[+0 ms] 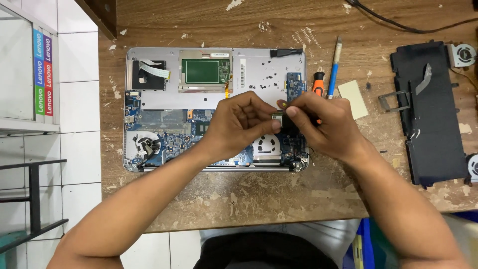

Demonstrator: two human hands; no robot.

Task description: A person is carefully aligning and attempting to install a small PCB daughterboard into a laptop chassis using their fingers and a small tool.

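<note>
While gripped: two hands (239,124) (318,124), one part (278,118)

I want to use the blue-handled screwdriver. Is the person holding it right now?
No, the blue-handled screwdriver lies on the worn wooden table, while the left hand and right hand pinch a small dark part.

On the white cabinet at the far left, a vertical sticker strip (43,72) runs in blue, purple, red and green bands. Inside the opened laptop, a small white barcode label (243,73) sits right of the green panel.
</note>
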